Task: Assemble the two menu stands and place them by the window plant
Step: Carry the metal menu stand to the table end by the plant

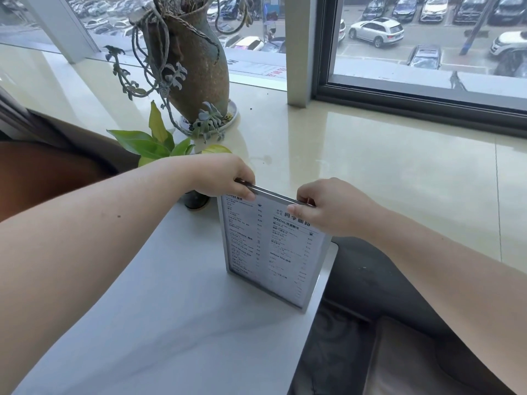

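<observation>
On the table (171,309), the silver-framed menu stand (273,249) stands upright.

A flat upright menu stand with a printed card (273,246) stands on the far right corner of the smooth table (159,309). The left hand (225,175) grips its top edge at the left end, the right hand (328,206) at the right end. Behind the left hand a small round pot with broad leaves (159,143) sits at the table's far edge. Beyond it, on the stone windowsill (370,166), a tall rough clay vase of trailing succulents (194,67) stands in a shallow saucer (232,116), before the window (427,38). Right of the table lies a padded seat (399,352)
</observation>
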